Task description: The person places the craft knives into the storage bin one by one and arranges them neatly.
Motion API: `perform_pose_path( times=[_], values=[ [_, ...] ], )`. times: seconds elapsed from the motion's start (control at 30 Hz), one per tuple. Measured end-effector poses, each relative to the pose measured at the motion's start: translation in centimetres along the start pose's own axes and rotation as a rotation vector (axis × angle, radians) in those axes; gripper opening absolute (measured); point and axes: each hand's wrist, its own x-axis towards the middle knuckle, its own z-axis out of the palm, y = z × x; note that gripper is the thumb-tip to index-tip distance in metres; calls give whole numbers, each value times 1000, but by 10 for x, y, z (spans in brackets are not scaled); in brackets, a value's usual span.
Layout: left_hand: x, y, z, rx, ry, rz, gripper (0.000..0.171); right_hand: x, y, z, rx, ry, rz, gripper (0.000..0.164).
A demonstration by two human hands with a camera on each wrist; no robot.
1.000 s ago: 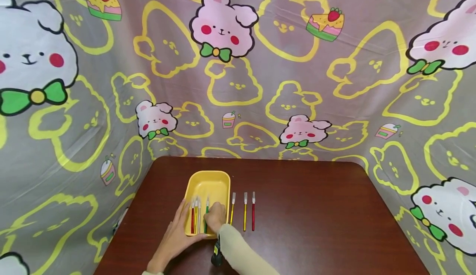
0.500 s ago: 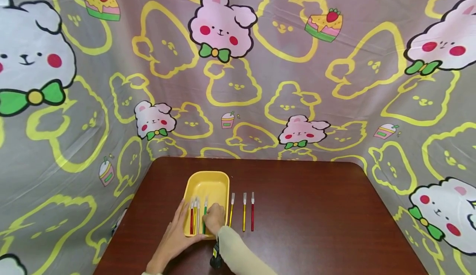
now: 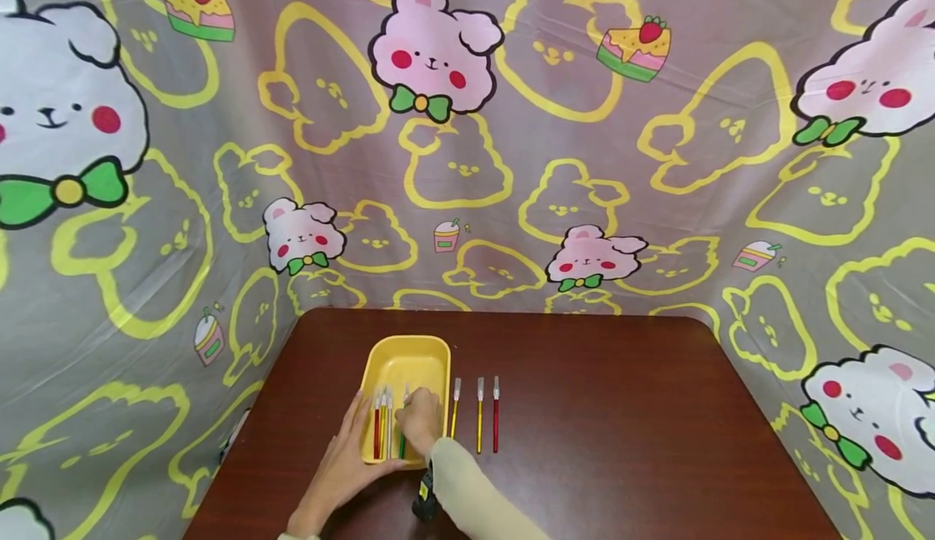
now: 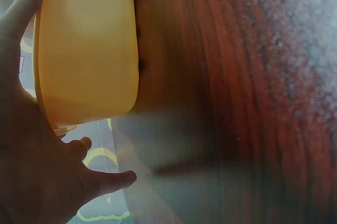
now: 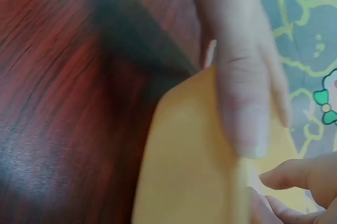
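A yellow tray (image 3: 416,349) stands on the dark wooden table. Inside it, red, yellow and silver craft knives with clear caps lie side by side on the left, the silver craft knife (image 3: 389,426) rightmost of them. To their right lies a green craft knife (image 3: 402,445). My left hand (image 3: 342,463) spans the tray's near left corner, thumb along the near edge and fingers up the left side; the left wrist view shows the fingers spread. Reaching into the tray's right half, my right hand (image 3: 421,422) has bent fingers at the green craft knife, covering part of it.
Right of the tray lie two yellow craft knives, one (image 3: 479,416) beside a red craft knife (image 3: 496,416). A patterned cloth (image 3: 497,134) encloses the back and sides of the table (image 3: 621,418). A black wrist strap (image 3: 426,495) is on the right wrist.
My right hand has shifted slightly forward in the tray and now covers the green craft knife's upper part. The left hand and the tray stay nearly in place.
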Motion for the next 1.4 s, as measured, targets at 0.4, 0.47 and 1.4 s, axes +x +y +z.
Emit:
perform_pose_path(
  times=[0.4,0.47,1.4],
  values=[
    [1,-1,1,-1,5,-9,130,5,-5,-27,84,23,-37,13],
    [1,-2,1,1,2,-14,131,5,-4,-32,89,30,-43,13],
    [-1,0,1,2,28,19,132,21,33,-76,79,141,-67,15]
  ],
)
